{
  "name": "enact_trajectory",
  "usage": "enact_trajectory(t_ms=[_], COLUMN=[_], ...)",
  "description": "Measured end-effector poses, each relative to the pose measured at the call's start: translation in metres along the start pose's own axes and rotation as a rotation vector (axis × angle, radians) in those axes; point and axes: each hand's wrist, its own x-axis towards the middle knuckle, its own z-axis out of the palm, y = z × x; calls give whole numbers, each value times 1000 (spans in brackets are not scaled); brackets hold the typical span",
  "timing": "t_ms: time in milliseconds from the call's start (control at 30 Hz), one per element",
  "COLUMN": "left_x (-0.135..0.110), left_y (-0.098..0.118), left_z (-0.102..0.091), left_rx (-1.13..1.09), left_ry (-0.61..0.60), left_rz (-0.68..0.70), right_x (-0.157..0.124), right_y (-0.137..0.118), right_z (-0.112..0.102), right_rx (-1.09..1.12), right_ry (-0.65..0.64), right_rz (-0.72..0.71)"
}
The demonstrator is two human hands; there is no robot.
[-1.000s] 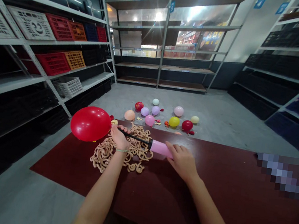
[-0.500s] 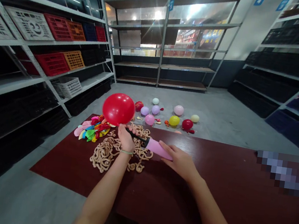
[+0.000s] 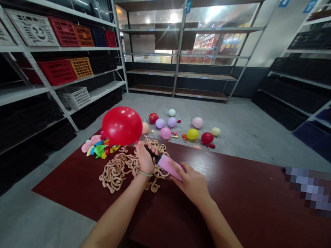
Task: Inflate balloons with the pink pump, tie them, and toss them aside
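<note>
My left hand (image 3: 146, 158) is closed round the black end of a balloon pump (image 3: 168, 164), where a red balloon's neck meets it. The inflated red balloon (image 3: 122, 125) sticks out to the left of that hand, above the table. Wrapped round the pump's pink barrel, my right hand (image 3: 192, 183) grips it from the right. Beneath my left hand lie beige, curly, string-like pieces (image 3: 114, 172) in a loose heap. Partly behind the red balloon is a pile of flat, uninflated balloons (image 3: 99, 149) in mixed colours.
The dark red table (image 3: 235, 199) stretches across the front. On the floor beyond it lie several blown-up balloons, among them a yellow balloon (image 3: 192, 134). Shelves with plastic crates (image 3: 58, 72) stand at the left, and a metal rack (image 3: 176, 72) at the back.
The red balloon has grown larger and shifted left and slightly down. My hands have come closer together, with the pink barrel nearer my left hand and less black shaft showing.
</note>
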Motion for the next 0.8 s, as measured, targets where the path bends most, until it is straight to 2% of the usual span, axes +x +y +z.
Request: enact_trajectory(t_ms=[67, 167, 300, 367, 433, 533, 667, 733, 800], left_x=[-2, 3, 14, 18, 19, 16, 3, -1, -1], left_y=[-5, -7, 4, 12, 18, 18, 4, -4, -8], left_z=[1, 0, -3, -6, -8, -7, -1, 0, -1], left_rx=[6, -5, -34, -38, -38, -42, -28, -23, -22], left_ry=[-25, 0, 37, 46, 63, 50, -69, -99, -79], left_rz=[-15, -18, 49, 74, 89, 77, 8, -3, -8], right_x=[1, 0, -3, -5, -6, -6, -2, -1, 0], right_y=[2, 19, 51, 59, 56, 35, 7, 4, 10], right_z=[2, 5, 8, 7, 6, 6, 9, 10, 10], right_rx=[23, 41, 42, 28, -2, -31, 21, 57, 83], right_ry=[-8, -1, 31, 42, 48, 42, 41, 34, 15], right_rz=[-22, -68, -64, -54, -59, -83, -46, -36, -53])
